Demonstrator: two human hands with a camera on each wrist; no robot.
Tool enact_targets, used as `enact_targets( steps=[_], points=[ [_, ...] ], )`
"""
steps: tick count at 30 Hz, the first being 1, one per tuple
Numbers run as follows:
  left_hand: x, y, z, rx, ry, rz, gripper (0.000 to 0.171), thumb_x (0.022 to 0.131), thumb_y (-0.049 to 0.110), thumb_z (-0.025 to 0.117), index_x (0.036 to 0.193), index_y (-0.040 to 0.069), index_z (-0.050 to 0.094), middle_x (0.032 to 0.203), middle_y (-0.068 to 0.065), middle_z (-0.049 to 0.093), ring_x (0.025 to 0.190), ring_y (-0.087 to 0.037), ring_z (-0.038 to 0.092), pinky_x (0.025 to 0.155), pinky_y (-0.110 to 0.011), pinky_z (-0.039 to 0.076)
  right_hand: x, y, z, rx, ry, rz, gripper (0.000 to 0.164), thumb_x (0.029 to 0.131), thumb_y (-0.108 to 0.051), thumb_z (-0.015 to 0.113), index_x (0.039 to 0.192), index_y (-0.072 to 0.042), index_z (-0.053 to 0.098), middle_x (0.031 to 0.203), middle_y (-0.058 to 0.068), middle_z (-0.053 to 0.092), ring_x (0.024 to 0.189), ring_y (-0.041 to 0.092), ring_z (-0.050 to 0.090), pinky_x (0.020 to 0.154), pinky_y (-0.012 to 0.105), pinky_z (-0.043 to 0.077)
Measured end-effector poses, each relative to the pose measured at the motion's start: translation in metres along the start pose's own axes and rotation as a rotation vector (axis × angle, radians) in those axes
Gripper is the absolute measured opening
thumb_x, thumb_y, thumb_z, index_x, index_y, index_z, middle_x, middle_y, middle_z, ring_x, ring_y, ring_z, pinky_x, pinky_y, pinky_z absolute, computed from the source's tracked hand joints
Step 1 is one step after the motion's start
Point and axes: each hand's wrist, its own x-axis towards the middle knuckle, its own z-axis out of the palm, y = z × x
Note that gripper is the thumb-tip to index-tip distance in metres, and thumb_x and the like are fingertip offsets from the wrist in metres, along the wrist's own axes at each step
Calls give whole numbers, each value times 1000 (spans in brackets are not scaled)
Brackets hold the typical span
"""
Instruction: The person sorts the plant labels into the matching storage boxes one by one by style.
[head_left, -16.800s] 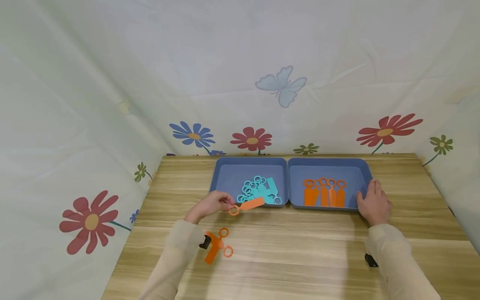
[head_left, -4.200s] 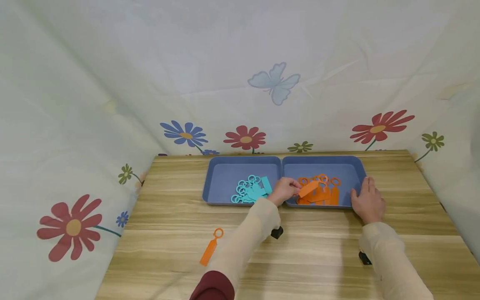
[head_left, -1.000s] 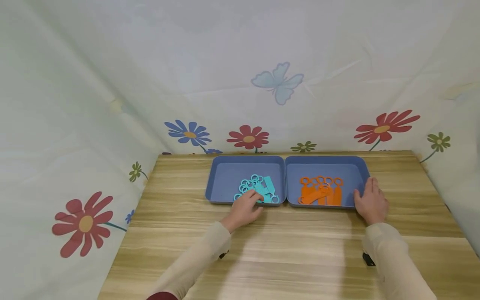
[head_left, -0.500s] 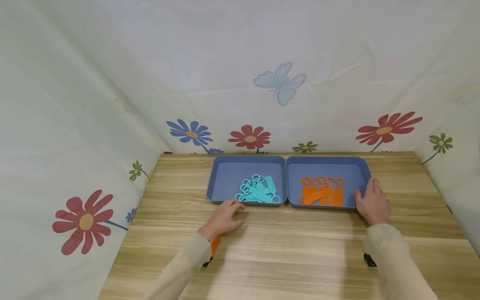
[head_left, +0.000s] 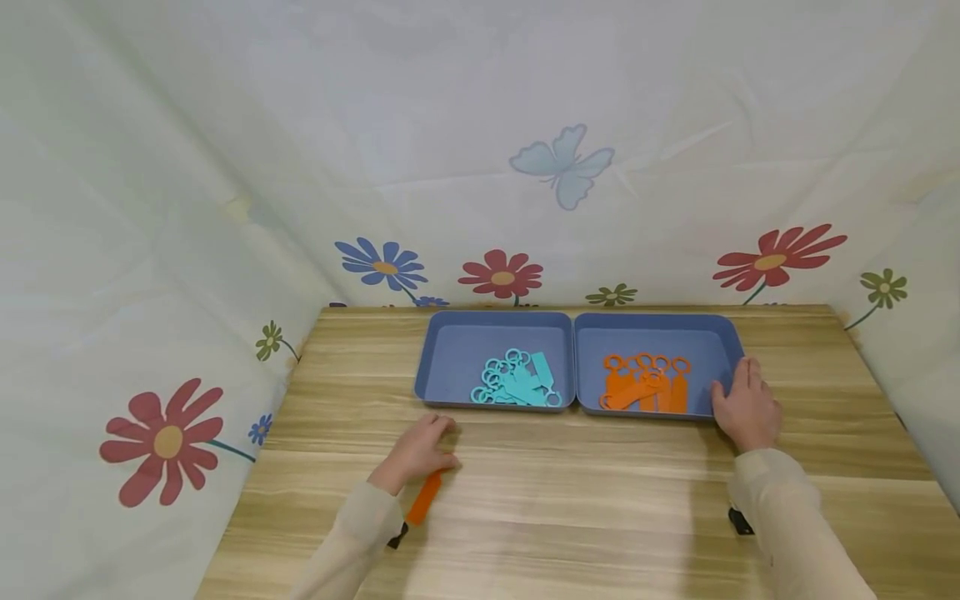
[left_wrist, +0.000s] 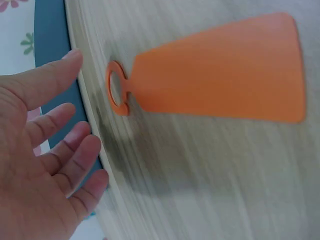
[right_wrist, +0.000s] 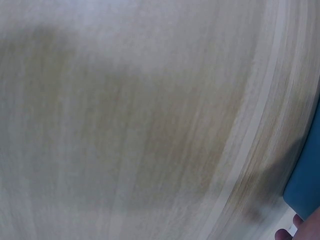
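Note:
My left hand (head_left: 418,452), fingers spread and loosely bent, hovers beside an orange tag (head_left: 424,500) on the wooden table. The head view hides the tag's ring behind the hand; in the left wrist view the whole tag (left_wrist: 220,72) shows, apart from my fingertips (left_wrist: 86,150). My right hand (head_left: 748,410) grips the front right corner of the right blue tray (head_left: 645,332), thumb over the rim and fingers along its outer side. Several orange tags (head_left: 678,392) lie in that tray, one across the others. Turquoise tags (head_left: 525,387) are heaped in the left blue tray (head_left: 468,337).
The two trays stand side by side at the back of the table (head_left: 585,500), close to a white curtain (head_left: 420,125) printed with flowers and a butterfly. Another curtain side hangs at the left. In the right wrist view, the tray's blue wall (right_wrist: 307,170) shows at the right edge.
Earlier, my left hand laid orange tags in the right tray; it then drew back past the turquoise tags, left and nearer, to the tag on the table. My right hand stays at its corner.

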Motion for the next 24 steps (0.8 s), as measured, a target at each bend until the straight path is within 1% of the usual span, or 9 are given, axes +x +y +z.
enact_targets(
  steps=[5,8,12,16,19,24],
  points=[
    [-4,-5,0,0,-33,-38,47,67,30,75,107,11,57,99,-4,53,89,-21,53,79,-37,43,-1,0,0,-5,-9,5,67,92,-34,28,138,10,5,143,29,6,114,52,26,81,63,30],
    [-6,-6,-1,-12,-47,-45,47,66,29,76,105,10,57,98,-5,54,88,-22,53,79,-37,43,0,1,0,-3,-16,9,67,93,-35,27,138,9,4,143,28,4,114,52,26,82,63,29],
    [-7,-6,1,-16,-46,-49,44,63,28,77,97,9,57,97,-5,55,87,-21,52,78,-36,43,0,0,-1,-3,-32,14,68,93,-36,26,138,9,3,143,28,3,115,51,25,82,63,28],
    [-9,-6,2,12,-38,-63,39,62,26,78,89,10,54,90,-3,53,77,-19,49,71,-33,42,0,-1,-2,-4,-41,19,68,93,-36,26,138,9,2,144,28,3,116,52,24,83,63,28],
    [-9,-5,2,18,-46,-78,37,63,22,78,87,10,53,85,-2,50,71,-18,46,68,-32,40,-1,-2,-2,-3,-44,23,68,92,-36,26,138,9,2,144,27,3,116,51,24,83,63,28],
    [-10,-5,2,8,-56,-79,35,64,20,78,85,9,52,82,-2,47,69,-17,44,66,-30,38,0,-2,-2,3,-43,29,68,92,-35,27,138,9,2,144,28,2,116,52,24,83,64,27]
  ],
)
